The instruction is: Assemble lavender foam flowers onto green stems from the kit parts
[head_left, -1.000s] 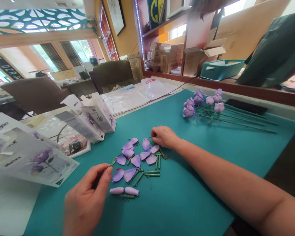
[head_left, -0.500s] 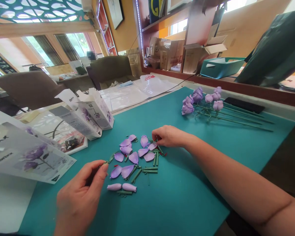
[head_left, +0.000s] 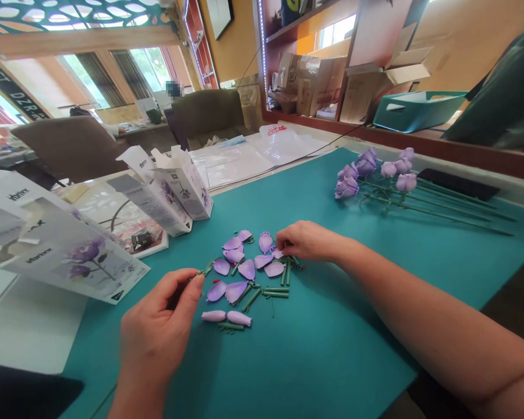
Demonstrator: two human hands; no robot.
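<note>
While the left hand (head_left: 159, 317) is pinching a little green stem (head_left: 199, 273) between thumb and fingertip, the right hand (head_left: 308, 241) is curling down onto the edge of a pile of purple petals (head_left: 240, 269) on the teal mat (head_left: 332, 355), and I can't tell if it's gripping anything. Long-stemmed purple flowers (head_left: 375, 174) are lying upper right. A white box (head_left: 187, 195) is standing left of the pile, insides hidden, and a teal basket (head_left: 419, 110) is sitting on the ledge upper right, contents not showing.
</note>
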